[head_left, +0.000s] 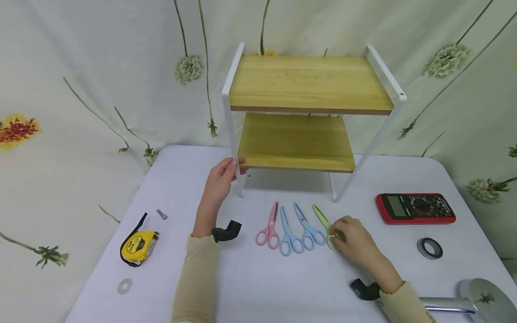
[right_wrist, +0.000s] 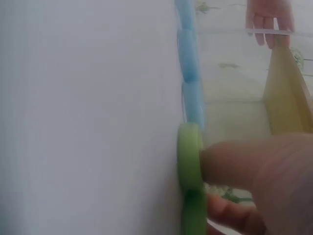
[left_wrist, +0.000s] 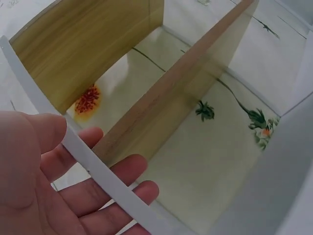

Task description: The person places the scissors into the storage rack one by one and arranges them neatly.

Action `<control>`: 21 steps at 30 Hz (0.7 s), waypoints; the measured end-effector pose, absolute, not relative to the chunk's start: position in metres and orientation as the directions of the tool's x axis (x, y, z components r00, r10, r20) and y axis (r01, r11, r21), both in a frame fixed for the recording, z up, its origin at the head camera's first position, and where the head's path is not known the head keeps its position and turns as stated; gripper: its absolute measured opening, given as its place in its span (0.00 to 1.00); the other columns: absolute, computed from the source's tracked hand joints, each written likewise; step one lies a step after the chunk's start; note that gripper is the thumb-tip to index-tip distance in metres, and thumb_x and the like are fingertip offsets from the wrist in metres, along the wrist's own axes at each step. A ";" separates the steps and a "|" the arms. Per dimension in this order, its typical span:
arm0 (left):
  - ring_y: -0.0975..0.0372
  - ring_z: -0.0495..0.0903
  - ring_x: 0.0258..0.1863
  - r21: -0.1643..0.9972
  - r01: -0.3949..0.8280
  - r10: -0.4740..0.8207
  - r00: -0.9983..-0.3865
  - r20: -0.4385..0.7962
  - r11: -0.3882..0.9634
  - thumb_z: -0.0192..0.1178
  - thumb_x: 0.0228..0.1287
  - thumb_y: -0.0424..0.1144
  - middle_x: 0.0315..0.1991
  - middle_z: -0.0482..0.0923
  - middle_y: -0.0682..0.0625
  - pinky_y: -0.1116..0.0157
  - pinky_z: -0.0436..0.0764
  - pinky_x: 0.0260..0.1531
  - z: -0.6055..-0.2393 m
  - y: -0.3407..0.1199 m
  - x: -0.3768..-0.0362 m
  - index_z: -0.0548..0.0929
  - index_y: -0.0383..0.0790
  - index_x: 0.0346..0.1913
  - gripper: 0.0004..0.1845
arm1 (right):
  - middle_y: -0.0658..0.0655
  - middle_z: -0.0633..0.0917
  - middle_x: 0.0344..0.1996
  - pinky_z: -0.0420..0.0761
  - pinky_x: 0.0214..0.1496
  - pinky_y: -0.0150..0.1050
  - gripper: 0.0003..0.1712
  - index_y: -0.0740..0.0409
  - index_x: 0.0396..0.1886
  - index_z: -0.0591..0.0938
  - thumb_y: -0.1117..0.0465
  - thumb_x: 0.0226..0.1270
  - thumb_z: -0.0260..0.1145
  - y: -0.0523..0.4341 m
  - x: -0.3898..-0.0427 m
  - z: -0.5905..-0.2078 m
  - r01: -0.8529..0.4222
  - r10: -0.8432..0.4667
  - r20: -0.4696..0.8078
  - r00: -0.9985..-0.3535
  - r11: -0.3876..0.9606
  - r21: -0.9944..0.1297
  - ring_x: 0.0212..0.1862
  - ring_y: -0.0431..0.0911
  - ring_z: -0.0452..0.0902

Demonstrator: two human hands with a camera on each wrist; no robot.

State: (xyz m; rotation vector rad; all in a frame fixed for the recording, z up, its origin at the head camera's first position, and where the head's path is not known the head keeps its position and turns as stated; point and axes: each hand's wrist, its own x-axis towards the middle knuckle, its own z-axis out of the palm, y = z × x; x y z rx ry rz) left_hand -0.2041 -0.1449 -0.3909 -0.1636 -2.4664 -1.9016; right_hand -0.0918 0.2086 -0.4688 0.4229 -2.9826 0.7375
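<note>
Right hand (head_left: 355, 242) rests on the counter (head_left: 250, 287), fingers curled onto the handle loops of the green scissors (head_left: 325, 224); the right wrist view shows a fingertip pressed against the green loop, though a full grip cannot be told. The green scissors lie flat, rightmost in a row of four, near the shelf's (head_left: 307, 112) front. Their long axis runs near-to-far, blades pointing far and slightly left, handles nearest the person. Just to their left lie two blue scissors (head_left: 307, 226) (head_left: 288, 233) and pink scissors (head_left: 269, 226), all with blades pointing far.

Left hand (head_left: 220, 181) grasps the shelf's white left front leg (head_left: 232, 130), thumb on one side and fingers behind.

Left on the counter: tape measure (head_left: 139, 246), bolt (head_left: 161, 214), washer (head_left: 124, 286). Right: multimeter (head_left: 416, 207), tape roll (head_left: 429, 248).
</note>
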 end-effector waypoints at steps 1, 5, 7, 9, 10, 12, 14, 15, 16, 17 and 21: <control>0.49 0.81 0.57 0.964 0.094 0.055 -0.995 0.083 0.247 0.45 0.83 0.44 0.55 0.83 0.33 0.55 0.75 0.58 -0.393 -0.143 -0.205 0.80 0.35 0.61 0.20 | 0.57 0.84 0.40 0.79 0.45 0.48 0.10 0.51 0.30 0.85 0.70 0.55 0.76 0.208 -0.092 -0.470 -0.270 -0.247 0.111 -0.963 0.849 -0.454 0.44 0.52 0.78; 0.56 0.85 0.51 0.967 0.106 0.011 -0.994 0.107 0.231 0.45 0.83 0.44 0.50 0.86 0.34 0.56 0.76 0.55 -0.399 -0.139 -0.207 0.82 0.35 0.58 0.20 | 0.55 0.84 0.38 0.77 0.42 0.44 0.11 0.50 0.30 0.84 0.70 0.55 0.75 0.208 -0.092 -0.473 -0.286 -0.258 0.125 -0.958 0.844 -0.453 0.42 0.49 0.76; 0.63 0.85 0.46 0.968 0.127 0.000 -0.991 0.131 0.216 0.45 0.83 0.42 0.46 0.86 0.33 0.58 0.75 0.51 -0.402 -0.138 -0.207 0.82 0.33 0.56 0.19 | 0.54 0.84 0.38 0.76 0.41 0.42 0.11 0.49 0.30 0.84 0.70 0.55 0.74 0.209 -0.091 -0.474 -0.286 -0.266 0.110 -0.958 0.835 -0.470 0.41 0.47 0.75; 0.69 0.84 0.42 0.969 0.143 0.001 -0.989 0.146 0.203 0.45 0.83 0.42 0.45 0.87 0.33 0.60 0.74 0.49 -0.404 -0.137 -0.206 0.82 0.33 0.55 0.19 | 0.53 0.83 0.37 0.75 0.40 0.39 0.11 0.49 0.32 0.85 0.70 0.57 0.73 0.211 -0.090 -0.474 -0.276 -0.272 0.084 -0.959 0.815 -0.509 0.40 0.44 0.73; 0.71 0.83 0.41 0.968 0.150 0.004 -0.988 0.153 0.202 0.45 0.83 0.42 0.44 0.87 0.34 0.62 0.73 0.48 -0.404 -0.137 -0.206 0.82 0.33 0.55 0.19 | 0.52 0.82 0.36 0.74 0.40 0.38 0.11 0.49 0.34 0.85 0.70 0.57 0.73 0.212 -0.090 -0.474 -0.269 -0.274 0.071 -0.959 0.804 -0.530 0.39 0.43 0.72; 0.73 0.83 0.40 0.968 0.168 0.006 -0.986 0.169 0.187 0.45 0.83 0.42 0.44 0.87 0.34 0.63 0.72 0.47 -0.404 -0.135 -0.205 0.82 0.33 0.55 0.19 | 0.50 0.80 0.34 0.72 0.39 0.35 0.11 0.50 0.36 0.85 0.69 0.57 0.72 0.214 -0.091 -0.474 -0.255 -0.283 0.043 -0.958 0.777 -0.576 0.37 0.40 0.69; 0.73 0.83 0.40 0.967 0.178 0.004 -0.984 0.180 0.184 0.45 0.83 0.42 0.43 0.87 0.34 0.64 0.72 0.46 -0.403 -0.135 -0.205 0.82 0.33 0.54 0.19 | 0.49 0.77 0.31 0.70 0.37 0.34 0.12 0.51 0.38 0.85 0.69 0.56 0.72 0.216 -0.092 -0.474 -0.252 -0.300 0.026 -0.954 0.748 -0.613 0.35 0.39 0.67; 0.73 0.83 0.40 0.966 0.182 0.001 -0.983 0.185 0.181 0.45 0.83 0.42 0.43 0.87 0.33 0.64 0.72 0.46 -0.403 -0.135 -0.205 0.82 0.32 0.54 0.19 | 0.49 0.75 0.30 0.69 0.36 0.33 0.12 0.51 0.38 0.84 0.69 0.55 0.72 0.216 -0.093 -0.474 -0.252 -0.310 0.018 -0.951 0.739 -0.625 0.35 0.39 0.66; 0.73 0.83 0.39 0.966 0.184 -0.002 -0.982 0.188 0.179 0.45 0.83 0.41 0.42 0.87 0.33 0.64 0.72 0.46 -0.403 -0.135 -0.205 0.82 0.32 0.54 0.19 | 0.48 0.74 0.29 0.68 0.36 0.33 0.12 0.52 0.38 0.84 0.69 0.54 0.71 0.216 -0.093 -0.473 -0.251 -0.319 0.007 -0.948 0.731 -0.635 0.34 0.39 0.65; 0.73 0.83 0.39 0.966 0.185 -0.004 -0.982 0.189 0.178 0.45 0.83 0.41 0.42 0.87 0.33 0.63 0.72 0.46 -0.404 -0.135 -0.206 0.82 0.32 0.54 0.19 | 0.49 0.73 0.28 0.67 0.35 0.33 0.12 0.52 0.37 0.83 0.69 0.53 0.71 0.216 -0.093 -0.472 -0.247 -0.326 -0.004 -0.945 0.722 -0.646 0.34 0.39 0.65; 0.73 0.83 0.39 0.966 0.185 -0.007 -0.982 0.189 0.182 0.44 0.83 0.41 0.43 0.86 0.32 0.61 0.73 0.47 -0.405 -0.137 -0.205 0.82 0.31 0.54 0.19 | 0.49 0.71 0.25 0.66 0.33 0.34 0.12 0.54 0.39 0.82 0.70 0.54 0.67 0.213 -0.093 -0.467 -0.157 -0.305 -0.105 -0.946 0.718 -0.678 0.32 0.42 0.66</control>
